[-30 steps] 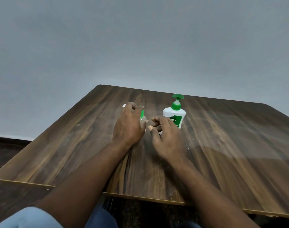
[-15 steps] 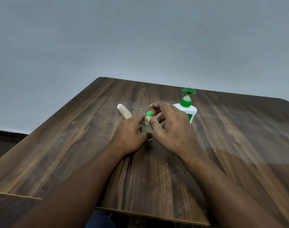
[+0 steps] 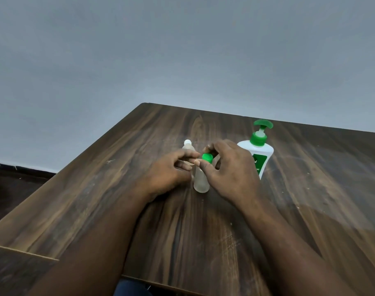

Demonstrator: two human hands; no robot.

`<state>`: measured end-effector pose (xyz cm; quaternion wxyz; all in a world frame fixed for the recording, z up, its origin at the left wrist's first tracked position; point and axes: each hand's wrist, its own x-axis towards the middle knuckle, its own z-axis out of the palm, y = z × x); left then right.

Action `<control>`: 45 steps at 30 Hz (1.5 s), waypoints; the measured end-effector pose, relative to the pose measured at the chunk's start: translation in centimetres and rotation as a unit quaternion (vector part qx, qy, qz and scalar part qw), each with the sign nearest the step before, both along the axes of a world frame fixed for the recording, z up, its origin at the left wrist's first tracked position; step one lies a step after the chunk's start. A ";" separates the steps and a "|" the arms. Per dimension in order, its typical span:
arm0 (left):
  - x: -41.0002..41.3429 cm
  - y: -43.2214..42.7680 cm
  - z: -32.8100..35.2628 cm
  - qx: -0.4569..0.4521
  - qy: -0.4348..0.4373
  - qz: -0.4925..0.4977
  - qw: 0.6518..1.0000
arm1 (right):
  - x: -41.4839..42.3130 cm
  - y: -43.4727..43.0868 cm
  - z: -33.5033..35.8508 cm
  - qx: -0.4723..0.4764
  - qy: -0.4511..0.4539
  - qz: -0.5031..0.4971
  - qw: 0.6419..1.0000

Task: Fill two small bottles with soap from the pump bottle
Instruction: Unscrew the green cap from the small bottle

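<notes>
A small clear bottle with a green cap stands upright on the wooden table. My left hand holds the bottle's side. My right hand pinches the green cap with thumb and fingers. A second small clear bottle with a white cap stands just behind my left hand, partly hidden. The white pump bottle with a green pump head stands to the right, behind my right hand.
A grey wall rises behind the table. The table's left edge runs diagonally, with dark floor beyond it. Bare wood stretches to the right of the pump bottle and in front of my hands.
Both hands have closed on the green-capped bottle and drawn it nearer, away from the white-capped bottle. My right hand went from the table to the cap. The camera has shifted.
</notes>
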<state>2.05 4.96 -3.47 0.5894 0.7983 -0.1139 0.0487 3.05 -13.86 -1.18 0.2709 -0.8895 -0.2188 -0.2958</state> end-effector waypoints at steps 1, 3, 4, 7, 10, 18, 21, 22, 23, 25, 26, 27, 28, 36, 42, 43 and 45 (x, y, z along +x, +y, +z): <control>0.4 0.3 0.1 -0.050 -0.005 0.050 0.998 | 0.0 0.0 -0.3 0.008 -0.006 0.003 1.000; 1.4 0.4 -0.1 -0.026 -0.049 0.198 0.979 | -0.1 0.1 -1.0 0.026 -0.015 0.012 0.999; 2.2 0.1 -0.3 0.033 -0.059 0.254 0.965 | -0.1 0.1 -1.2 0.035 -0.018 0.014 0.999; 4.7 -0.5 -1.0 0.207 -0.037 0.283 0.936 | -0.1 0.2 -1.6 0.047 -0.029 0.022 0.998; 6.7 -0.7 -0.9 0.268 -0.025 0.255 0.929 | -0.2 0.1 -1.8 0.046 -0.032 0.030 0.998; 7.4 -0.2 -0.5 0.315 0.016 0.241 0.918 | 0.0 -0.1 -2.2 0.048 -0.031 0.028 0.998; 5.1 1.9 0.0 0.344 0.045 0.265 0.900 | -0.1 0.0 -2.2 0.051 -0.029 0.031 0.998; 4.3 2.7 -0.1 0.328 0.045 0.276 0.902 | -0.2 0.0 -2.2 0.055 -0.029 0.033 0.998; 3.6 3.3 -0.3 0.283 0.041 0.285 0.915 | -0.2 0.0 -2.2 0.059 -0.027 0.034 0.997; 2.3 4.0 -0.6 0.117 0.032 0.282 0.952 | -0.2 0.0 -2.2 0.070 -0.025 0.036 0.997; 2.0 4.2 -0.8 0.043 0.020 0.271 0.961 | -0.2 -0.1 -2.3 0.076 -0.023 0.036 0.996; 1.7 4.5 -0.9 -0.003 0.009 0.258 0.966 | -0.1 -0.1 -2.3 0.081 -0.020 0.036 0.996; 1.5 4.8 -1.1 -0.026 0.006 0.240 0.970 | -0.2 -0.2 -2.4 0.086 -0.017 0.037 0.995; 0.5 4.0 -1.6 0.157 -0.028 0.240 0.958 | -0.2 -0.3 -2.6 0.113 -0.009 0.048 0.992; 0.4 3.4 -1.6 0.228 -0.061 0.230 0.944 | -0.4 -0.2 -2.6 0.154 0.024 0.051 0.986; 0.4 3.4 -1.6 0.233 -0.054 0.232 0.943 | -0.4 -0.3 -2.6 0.158 0.026 0.049 0.986; 0.4 3.4 -1.7 0.240 -0.041 0.237 0.941 | -0.3 -0.3 -2.5 0.160 0.030 0.046 0.985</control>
